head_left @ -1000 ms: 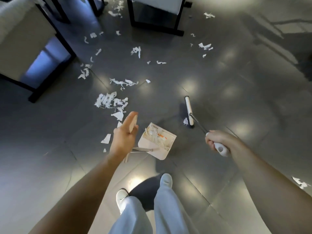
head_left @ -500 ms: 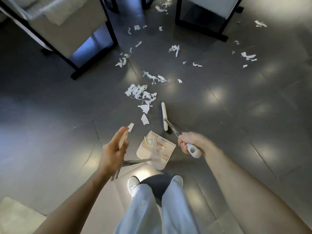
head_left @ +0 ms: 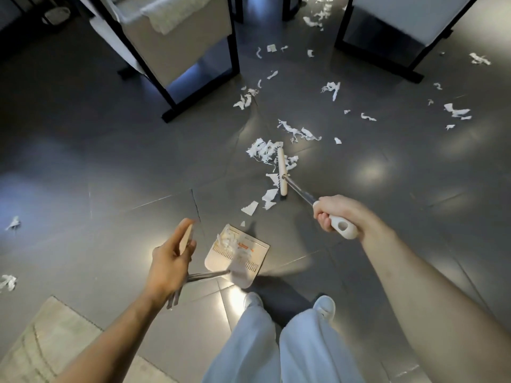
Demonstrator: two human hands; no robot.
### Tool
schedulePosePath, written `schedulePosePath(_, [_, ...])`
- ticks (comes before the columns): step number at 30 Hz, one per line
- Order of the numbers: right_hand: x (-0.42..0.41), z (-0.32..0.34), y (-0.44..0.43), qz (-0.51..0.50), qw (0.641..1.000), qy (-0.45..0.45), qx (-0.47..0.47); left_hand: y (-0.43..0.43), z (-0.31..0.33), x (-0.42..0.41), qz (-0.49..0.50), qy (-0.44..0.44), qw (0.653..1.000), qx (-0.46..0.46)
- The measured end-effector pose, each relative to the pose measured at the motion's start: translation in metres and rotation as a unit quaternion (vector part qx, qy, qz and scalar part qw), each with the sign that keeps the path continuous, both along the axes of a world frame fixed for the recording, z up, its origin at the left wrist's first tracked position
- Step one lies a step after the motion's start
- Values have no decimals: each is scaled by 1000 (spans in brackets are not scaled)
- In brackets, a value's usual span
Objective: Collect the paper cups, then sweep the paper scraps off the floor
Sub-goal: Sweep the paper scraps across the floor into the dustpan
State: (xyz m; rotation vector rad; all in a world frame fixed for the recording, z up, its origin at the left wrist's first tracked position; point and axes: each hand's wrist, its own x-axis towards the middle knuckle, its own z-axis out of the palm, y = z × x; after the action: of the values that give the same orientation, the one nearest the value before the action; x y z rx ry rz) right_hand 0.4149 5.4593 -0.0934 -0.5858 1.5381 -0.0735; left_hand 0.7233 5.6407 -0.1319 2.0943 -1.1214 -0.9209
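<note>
My right hand (head_left: pixel 336 214) grips the white handle of a broom whose cream head (head_left: pixel 281 171) rests on the grey floor amid a pile of white paper scraps (head_left: pixel 262 152). My left hand (head_left: pixel 172 258) holds the long handle of a cream dustpan (head_left: pixel 243 255), which sits on the floor in front of my feet with several scraps inside. More scraps (head_left: pixel 300 132) lie scattered farther out, toward the chairs. No paper cups are visible.
Two black-framed chairs stand ahead: one at upper left (head_left: pixel 177 42), one at upper right (head_left: pixel 401 29). A pale rug corner (head_left: pixel 47 344) lies at lower left. Stray scraps (head_left: pixel 8 281) lie at the far left and far right (head_left: pixel 457 111).
The broom head has moved forward into the scrap pile. The view has shifted, and the chairs now sit closer. The dustpan stays by my feet.
</note>
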Motion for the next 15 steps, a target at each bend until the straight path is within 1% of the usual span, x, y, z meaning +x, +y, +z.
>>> schedulePosePath(5, [11,8,-15,-15,1000,12,-3,-18,-13,23,11,8,1000,5])
schedulePosePath(8, [12,12,-26,-24,1000,14,-2,-51,-14,35,2,19,1000,2])
schedulePosePath(11, [12,15,-41,-33,999,9,-7,-89,-11,45,14,23,1000,-14])
schedulePosePath(15, [10,13,-71,-33,999,13,-1,-125,-13,39,4,21,999,-24])
